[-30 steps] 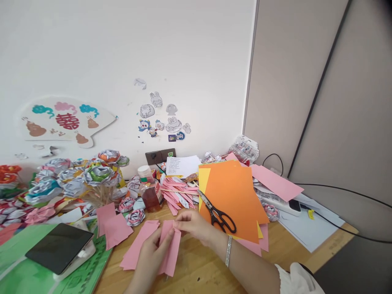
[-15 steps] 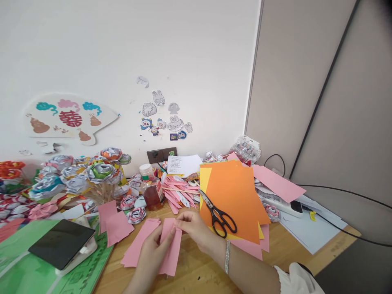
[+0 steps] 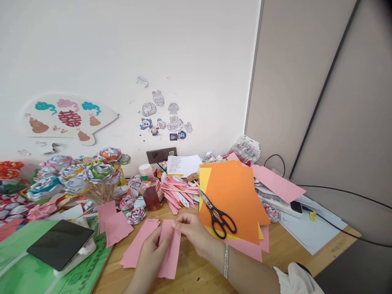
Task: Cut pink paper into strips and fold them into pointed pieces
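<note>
Apparently a creasing or aligning step: left hand [image 3: 154,247] is pinching the pink strip [image 3: 171,259] under its thumb, right hand [image 3: 194,233] is pinching its far right corner. Strip is sitting just right of the pink stack [image 3: 136,247]; next move likely calls for even edges.

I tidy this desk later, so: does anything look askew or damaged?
The wall seems damaged: its surface looks peeled below the fan-shaped picture. The orange sheets lie askew over yellow paper and pink paper, beneath the scissors.
</note>
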Demonstrator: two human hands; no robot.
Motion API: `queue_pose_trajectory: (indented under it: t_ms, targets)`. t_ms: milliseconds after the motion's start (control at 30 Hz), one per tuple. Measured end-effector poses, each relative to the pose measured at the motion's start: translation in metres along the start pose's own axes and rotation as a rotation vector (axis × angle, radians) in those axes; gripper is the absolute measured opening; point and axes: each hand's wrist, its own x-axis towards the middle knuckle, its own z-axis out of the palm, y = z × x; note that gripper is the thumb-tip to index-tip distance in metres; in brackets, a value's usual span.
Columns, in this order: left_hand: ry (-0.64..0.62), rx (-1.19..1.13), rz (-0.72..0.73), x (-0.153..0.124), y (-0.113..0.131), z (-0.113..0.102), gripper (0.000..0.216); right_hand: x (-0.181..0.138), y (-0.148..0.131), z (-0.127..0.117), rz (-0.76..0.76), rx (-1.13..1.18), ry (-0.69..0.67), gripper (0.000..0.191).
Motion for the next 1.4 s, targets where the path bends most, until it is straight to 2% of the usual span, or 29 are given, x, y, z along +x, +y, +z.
queue_pose_trajectory:
  t_ms: [167,367,500,567,767,933,1067,1233,1400]
  targets:
    - [-0.025,0.041,0.001,0.000,0.001,0.000,0.033,-0.001,-0.002,-0.001,0.015,-0.022,-0.035,0.018]
    - [-0.033,0.057,0.001,-0.002,0.006,0.001,0.034,0.001,-0.005,-0.003,-0.134,-0.207,-0.018,0.016]
    - [0.023,0.046,-0.004,-0.001,0.005,0.000,0.032,0.002,-0.001,-0.007,-0.240,-0.412,-0.112,0.014]
    - [0.037,0.035,-0.004,0.000,0.004,-0.001,0.030,0.004,0.002,-0.009,-0.244,-0.477,-0.153,0.012]
    - [0.009,0.007,-0.050,0.001,0.007,-0.004,0.031,0.004,0.002,-0.009,-0.156,-0.371,-0.208,0.007]
    - [0.055,0.017,-0.097,0.003,0.007,-0.006,0.036,0.001,-0.008,-0.007,-0.138,-0.311,-0.266,0.013]
    - [0.036,-0.039,-0.095,0.003,0.009,-0.006,0.039,0.004,-0.005,-0.009,-0.121,-0.265,-0.281,0.016]
    - [0.014,-0.100,-0.089,0.002,0.008,-0.004,0.041,0.010,0.002,-0.014,-0.137,-0.366,-0.214,0.023]
    - [-0.020,-0.081,-0.025,0.003,0.001,-0.004,0.038,0.012,0.001,-0.019,-0.147,-0.419,-0.309,0.024]
